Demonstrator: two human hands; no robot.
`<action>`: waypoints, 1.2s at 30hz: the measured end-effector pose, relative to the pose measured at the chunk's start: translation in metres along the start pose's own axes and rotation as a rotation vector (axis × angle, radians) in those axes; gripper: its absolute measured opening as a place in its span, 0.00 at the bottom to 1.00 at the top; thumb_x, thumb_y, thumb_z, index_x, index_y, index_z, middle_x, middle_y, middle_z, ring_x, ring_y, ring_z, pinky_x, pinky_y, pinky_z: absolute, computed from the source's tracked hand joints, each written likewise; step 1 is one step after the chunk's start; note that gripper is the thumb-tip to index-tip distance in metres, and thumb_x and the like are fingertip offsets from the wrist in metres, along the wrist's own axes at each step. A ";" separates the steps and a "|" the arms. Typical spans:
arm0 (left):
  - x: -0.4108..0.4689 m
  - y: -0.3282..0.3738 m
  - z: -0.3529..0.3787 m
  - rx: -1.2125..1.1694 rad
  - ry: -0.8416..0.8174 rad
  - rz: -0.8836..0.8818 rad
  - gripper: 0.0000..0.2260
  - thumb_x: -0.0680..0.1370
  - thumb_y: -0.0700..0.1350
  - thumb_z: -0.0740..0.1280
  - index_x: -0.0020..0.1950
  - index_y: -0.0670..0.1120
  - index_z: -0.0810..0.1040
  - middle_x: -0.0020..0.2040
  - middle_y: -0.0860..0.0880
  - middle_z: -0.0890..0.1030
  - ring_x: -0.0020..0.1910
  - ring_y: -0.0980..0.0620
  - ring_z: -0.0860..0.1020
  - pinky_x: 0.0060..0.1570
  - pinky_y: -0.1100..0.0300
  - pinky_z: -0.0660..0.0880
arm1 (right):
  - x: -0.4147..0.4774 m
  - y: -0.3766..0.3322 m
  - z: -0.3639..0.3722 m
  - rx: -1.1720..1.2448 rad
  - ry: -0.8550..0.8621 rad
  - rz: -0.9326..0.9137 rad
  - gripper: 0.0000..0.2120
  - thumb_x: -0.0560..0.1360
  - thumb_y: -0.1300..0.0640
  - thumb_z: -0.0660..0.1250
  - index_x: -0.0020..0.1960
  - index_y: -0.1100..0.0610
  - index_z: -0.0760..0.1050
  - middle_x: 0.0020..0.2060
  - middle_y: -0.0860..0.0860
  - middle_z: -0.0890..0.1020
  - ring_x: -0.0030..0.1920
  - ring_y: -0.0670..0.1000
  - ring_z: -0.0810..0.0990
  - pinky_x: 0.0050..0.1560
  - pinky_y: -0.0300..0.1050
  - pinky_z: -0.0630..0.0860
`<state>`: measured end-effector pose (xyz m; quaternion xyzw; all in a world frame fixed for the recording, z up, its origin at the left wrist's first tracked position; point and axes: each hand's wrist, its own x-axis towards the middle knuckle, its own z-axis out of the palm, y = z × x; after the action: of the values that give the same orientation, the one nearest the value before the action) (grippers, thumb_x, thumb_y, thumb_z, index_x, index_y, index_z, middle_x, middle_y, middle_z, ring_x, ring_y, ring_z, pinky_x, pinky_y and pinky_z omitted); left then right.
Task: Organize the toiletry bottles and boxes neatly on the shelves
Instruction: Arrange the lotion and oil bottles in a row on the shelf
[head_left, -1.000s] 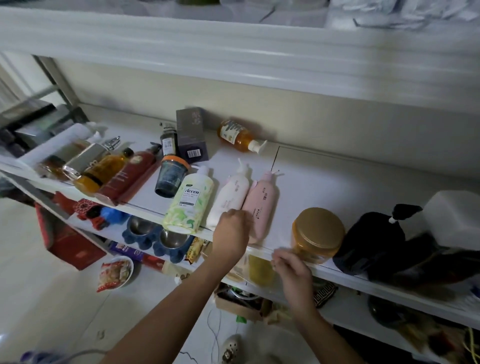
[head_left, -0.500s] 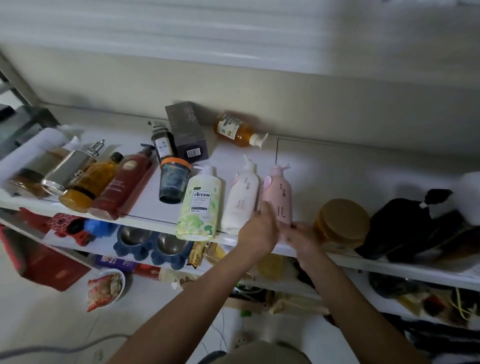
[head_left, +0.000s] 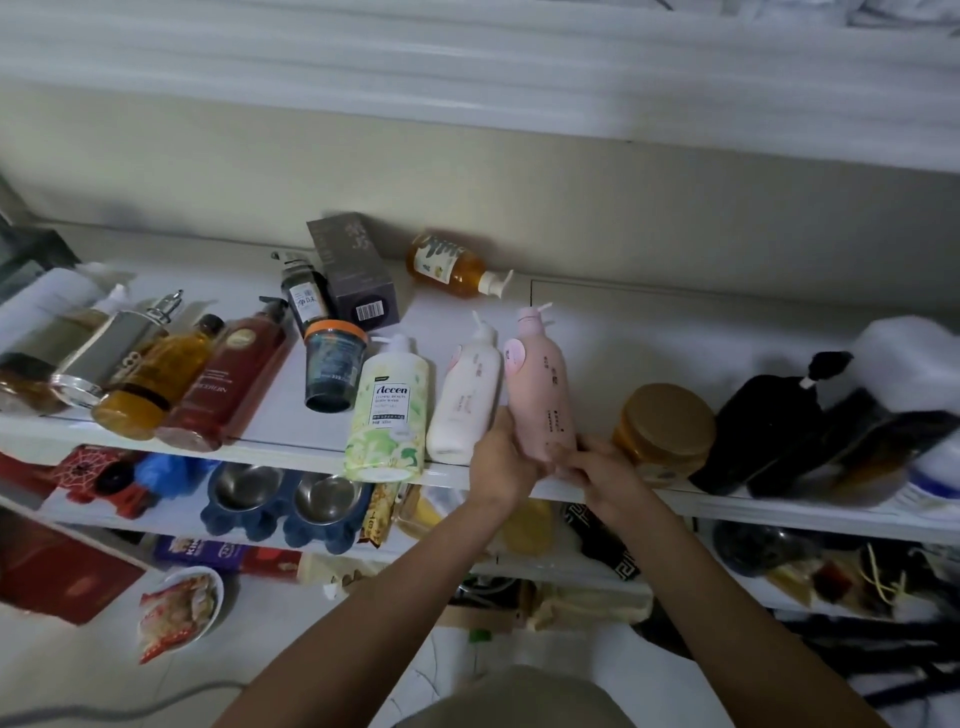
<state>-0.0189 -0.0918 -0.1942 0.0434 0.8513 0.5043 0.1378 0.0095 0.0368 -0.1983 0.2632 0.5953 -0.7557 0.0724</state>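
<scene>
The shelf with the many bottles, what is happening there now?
A person is tidying the top shelf. Both hands hold the pink pump bottle by its base, near the front edge: the left hand grips its left side, the right hand its right side. A white bottle and a green bottle lie just to its left, and a gold-lidded jar stands to its right.

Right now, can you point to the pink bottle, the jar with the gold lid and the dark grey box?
pink pump bottle (head_left: 540, 395), head view, middle of its body.
gold-lidded jar (head_left: 670, 421), head view, centre of its lid.
dark grey box (head_left: 345, 260), head view, its long upper face.
</scene>
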 end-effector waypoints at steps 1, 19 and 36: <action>0.000 -0.002 0.001 -0.025 0.008 0.014 0.26 0.66 0.41 0.78 0.59 0.43 0.71 0.52 0.45 0.81 0.52 0.46 0.80 0.49 0.51 0.79 | -0.002 0.001 -0.003 0.008 -0.021 -0.020 0.18 0.72 0.67 0.68 0.61 0.65 0.74 0.48 0.55 0.83 0.46 0.51 0.81 0.43 0.41 0.76; 0.004 -0.014 0.010 0.025 0.017 0.249 0.33 0.61 0.51 0.79 0.61 0.46 0.68 0.56 0.49 0.76 0.54 0.48 0.76 0.47 0.47 0.79 | -0.018 0.032 -0.008 -0.044 0.127 -0.379 0.22 0.72 0.68 0.69 0.63 0.54 0.73 0.53 0.48 0.82 0.54 0.44 0.80 0.47 0.36 0.78; 0.017 -0.019 0.025 0.210 0.014 0.333 0.25 0.65 0.46 0.78 0.56 0.41 0.73 0.52 0.45 0.77 0.49 0.46 0.76 0.41 0.59 0.71 | -0.022 0.046 -0.002 -0.412 0.507 -0.544 0.21 0.71 0.64 0.72 0.63 0.59 0.76 0.52 0.51 0.82 0.50 0.42 0.78 0.53 0.34 0.72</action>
<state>-0.0271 -0.0759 -0.2253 0.1945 0.8812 0.4289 0.0412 0.0484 0.0207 -0.2278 0.2541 0.7806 -0.5240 -0.2269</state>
